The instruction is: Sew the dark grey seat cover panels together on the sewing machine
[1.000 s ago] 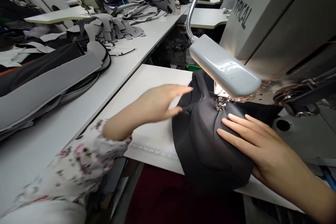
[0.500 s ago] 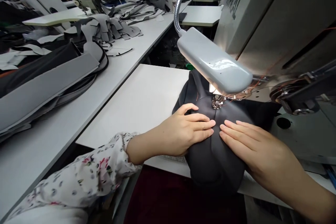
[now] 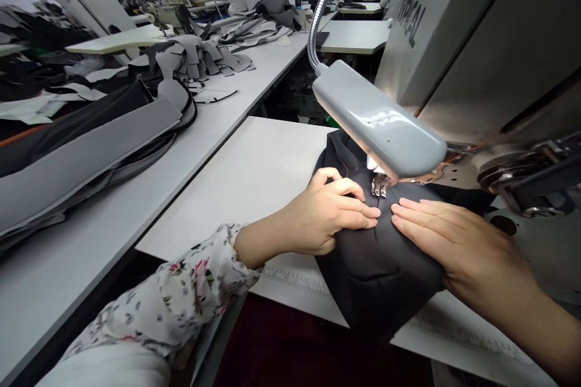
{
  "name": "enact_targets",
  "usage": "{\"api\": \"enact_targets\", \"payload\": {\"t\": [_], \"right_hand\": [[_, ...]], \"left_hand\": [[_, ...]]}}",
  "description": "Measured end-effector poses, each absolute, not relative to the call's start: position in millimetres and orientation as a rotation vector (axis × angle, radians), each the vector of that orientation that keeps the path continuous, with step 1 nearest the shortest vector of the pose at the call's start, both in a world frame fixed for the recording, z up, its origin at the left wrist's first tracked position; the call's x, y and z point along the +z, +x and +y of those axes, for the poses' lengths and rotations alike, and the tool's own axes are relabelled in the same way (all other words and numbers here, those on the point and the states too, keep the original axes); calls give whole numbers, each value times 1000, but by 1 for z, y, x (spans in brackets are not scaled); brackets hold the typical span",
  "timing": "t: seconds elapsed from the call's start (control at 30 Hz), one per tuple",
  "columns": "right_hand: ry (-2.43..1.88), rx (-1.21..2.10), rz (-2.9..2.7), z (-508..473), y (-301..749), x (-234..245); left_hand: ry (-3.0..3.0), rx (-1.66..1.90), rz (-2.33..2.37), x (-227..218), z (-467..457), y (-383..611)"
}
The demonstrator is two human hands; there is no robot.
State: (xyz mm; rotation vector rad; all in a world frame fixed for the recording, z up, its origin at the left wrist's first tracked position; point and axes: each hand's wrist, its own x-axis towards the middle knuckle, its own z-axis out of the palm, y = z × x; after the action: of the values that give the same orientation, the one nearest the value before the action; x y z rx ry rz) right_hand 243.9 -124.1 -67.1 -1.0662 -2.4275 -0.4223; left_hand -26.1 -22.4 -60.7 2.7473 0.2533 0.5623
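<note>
The cloth [image 3: 385, 272] lies under the presser foot [image 3: 378, 186]. At eight o'clock, left hand [image 3: 333, 211] curls over it, grip unclear; at four, right hand [image 3: 454, 239] rests, fingers unclenched. Uneven pressure could pucker it.

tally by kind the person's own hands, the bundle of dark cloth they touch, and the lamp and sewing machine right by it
2 hands: left hand and right hand
1 bundle of dark cloth
1 lamp
1 sewing machine
Total: 5
</note>
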Motion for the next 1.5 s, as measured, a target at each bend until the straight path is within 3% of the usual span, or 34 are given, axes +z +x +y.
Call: {"api": "enact_targets", "payload": {"t": [0.53,0.7,0.8,0.93,1.13,1.33,1.5], "right_hand": [[-1116,-251,-2210,-101,249,-85],[-1035,-446,-2180,-147,273,-87],[-781,-476,-2440,-167,287,-100],[-816,-575,-2513,-156,274,-119],[-815,-352,-2441,-161,253,-110],[-1009,-175,-2603,-208,293,-88],[-1131,27,-2474,-197,266,-71]], "left_hand": [[2394,765,349,-79,5,-3],[2342,864,337,-88,2,-4],[2339,1176,405,-96,-18,-10],[2526,1651,278,-97,-55,-10],[2863,1309,2,-78,-72,3],[2792,928,233,-97,-66,-27],[2848,790,214,-91,-77,-46]]}}
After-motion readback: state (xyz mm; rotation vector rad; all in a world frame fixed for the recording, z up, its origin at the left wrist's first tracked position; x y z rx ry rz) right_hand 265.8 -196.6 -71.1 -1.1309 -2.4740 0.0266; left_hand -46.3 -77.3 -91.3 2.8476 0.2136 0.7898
